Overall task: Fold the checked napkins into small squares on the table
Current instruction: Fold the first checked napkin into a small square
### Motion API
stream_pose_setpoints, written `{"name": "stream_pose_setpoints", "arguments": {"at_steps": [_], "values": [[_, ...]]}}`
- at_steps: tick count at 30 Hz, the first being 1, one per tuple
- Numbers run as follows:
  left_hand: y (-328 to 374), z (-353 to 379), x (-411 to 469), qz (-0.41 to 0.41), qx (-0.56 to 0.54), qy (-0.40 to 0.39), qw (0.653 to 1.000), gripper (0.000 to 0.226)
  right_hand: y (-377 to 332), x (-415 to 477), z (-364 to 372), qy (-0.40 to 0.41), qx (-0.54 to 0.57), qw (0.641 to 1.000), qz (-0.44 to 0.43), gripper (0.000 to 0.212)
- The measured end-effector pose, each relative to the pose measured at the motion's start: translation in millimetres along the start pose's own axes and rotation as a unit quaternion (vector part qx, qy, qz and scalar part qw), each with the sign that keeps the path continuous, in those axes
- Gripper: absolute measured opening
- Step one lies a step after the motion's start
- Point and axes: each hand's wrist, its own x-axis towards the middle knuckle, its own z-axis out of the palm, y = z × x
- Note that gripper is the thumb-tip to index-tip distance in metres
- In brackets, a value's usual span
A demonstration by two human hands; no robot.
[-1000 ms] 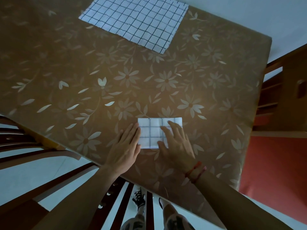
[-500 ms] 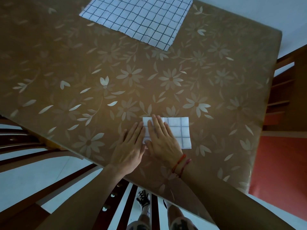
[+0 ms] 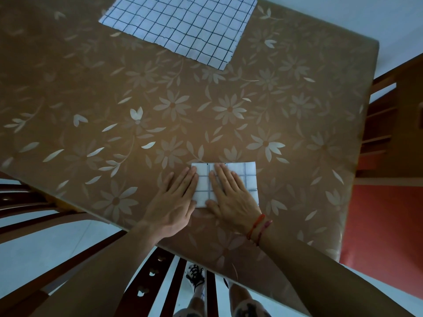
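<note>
Where the view begins at the left, curved dark chair rails (image 3: pixel 34 202) run off the edge of the frame, and their far ends are hidden under the table (image 3: pixel 68 88), which is covered in a brown floral cloth. Nearer the middle, a slatted chair back (image 3: pixel 148 277) with small cut-outs screens the floor, and a laced shoe (image 3: pixel 194 277) shows only in part between the slats.

The left hand (image 3: pixel 174 202) lies flat on the cloth with its fingers straight and together, gripping nothing. The side of its forefinger lies along the left edge of the folded napkin (image 3: pixel 202 186). That napkin is a small white checked rectangle close to the table's near edge.

The right hand (image 3: pixel 231 195) presses down on it, palm flat and fingers extended, and covers its middle, so the folds there cannot be seen. Only a left strip and the right end of the napkin show. Red string bracelets (image 3: pixel 258 227) circle that wrist.

Far across the table, well apart from the hands, an unfolded napkin (image 3: pixel 183 26) lies spread flat, its upper part cut off by the top of the frame.

At the right, beyond the table corner, brown wooden furniture (image 3: pixel 384 115) stands in shadow, too dim to identify. Below it is a red surface (image 3: pixel 384 225).
</note>
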Motion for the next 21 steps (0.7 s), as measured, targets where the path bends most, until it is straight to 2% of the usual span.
{"name": "stream_pose_setpoints", "arguments": {"at_steps": [5,10,16,21], "values": [[-0.6,2.1,-0.8,-0.002,-0.011,-0.005,1.000,0.063,35.9,-27.3,-3.0,-0.022,-0.021,0.999,0.031,0.076],[-0.7,2.4,-0.4,-0.009,-0.025,-0.001,1.000,0.063,63.4,-50.2,-8.2,-0.036,-0.029,0.997,0.056,0.072],[2.0,0.8,-0.4,-0.015,-0.025,0.002,1.000,0.062,73.8,-55.5,-13.0,-0.034,-0.018,0.998,0.044,0.062],[2.4,0.6,-0.8,-0.019,-0.023,-0.002,1.000,0.063,72.2,-56.6,-21.5,-0.046,0.013,0.998,0.049,0.064]]}}
